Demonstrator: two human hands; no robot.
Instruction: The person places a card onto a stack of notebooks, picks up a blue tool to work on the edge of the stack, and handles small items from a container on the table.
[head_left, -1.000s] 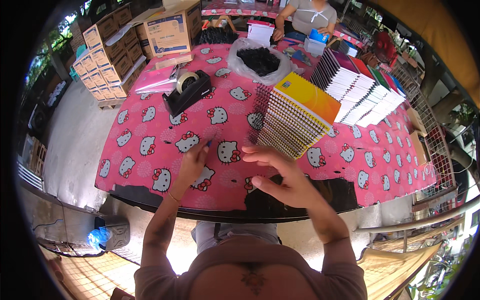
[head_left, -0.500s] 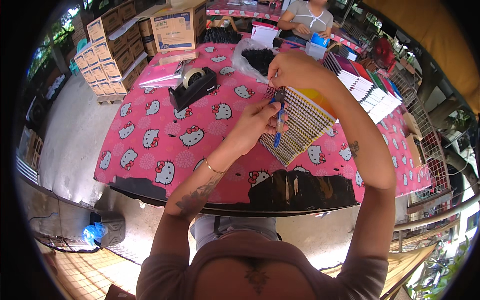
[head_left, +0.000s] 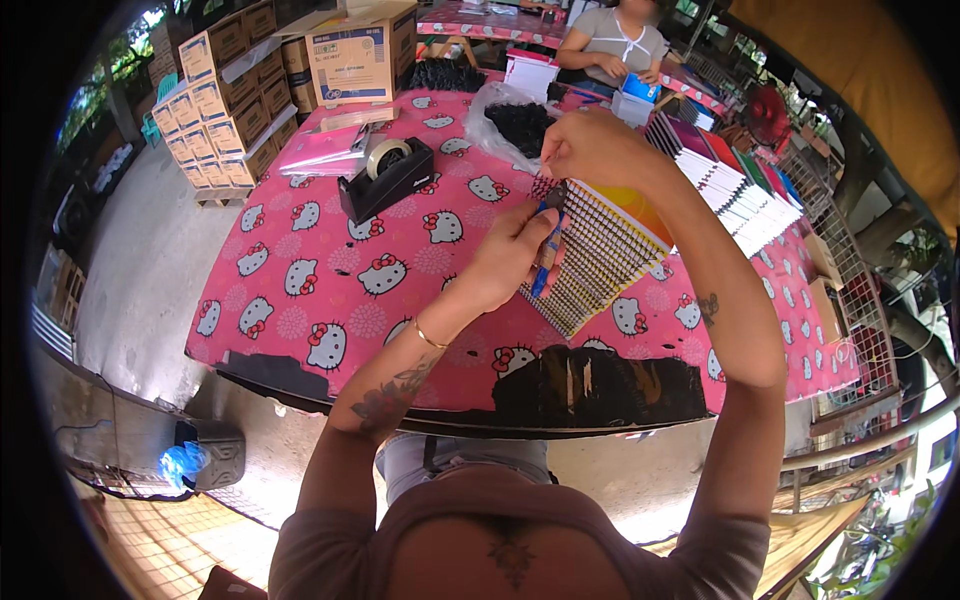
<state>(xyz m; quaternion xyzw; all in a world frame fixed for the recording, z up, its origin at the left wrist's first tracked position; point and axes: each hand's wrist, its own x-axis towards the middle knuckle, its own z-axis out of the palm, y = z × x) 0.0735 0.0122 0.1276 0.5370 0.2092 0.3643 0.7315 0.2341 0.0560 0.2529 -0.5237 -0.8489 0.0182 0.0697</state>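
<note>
A stack of spiral-bound notebooks point(head_left: 600, 255) with black wire coils and a yellow-orange top cover lies tilted on the pink patterned tablecloth point(head_left: 330, 290). My left hand point(head_left: 515, 250) grips a small blue-handled tool point(head_left: 545, 262) against the coil edge of the stack. My right hand point(head_left: 595, 145) is raised over the far end of the coils, fingers pinched on the black wire there.
A black tape dispenser point(head_left: 385, 178) stands left of the notebooks, with pink folders point(head_left: 325, 150) behind it. A clear bag of black coils point(head_left: 515, 125) lies beyond. Rows of notebooks point(head_left: 730, 185) fill the right side. Cardboard boxes point(head_left: 360, 55) stand far left. Another person point(head_left: 615, 45) sits opposite.
Both hands rose from the near table edge to the notebook stack. The left hand took up the blue tool and the right hand moved to the far end of the coils.
</note>
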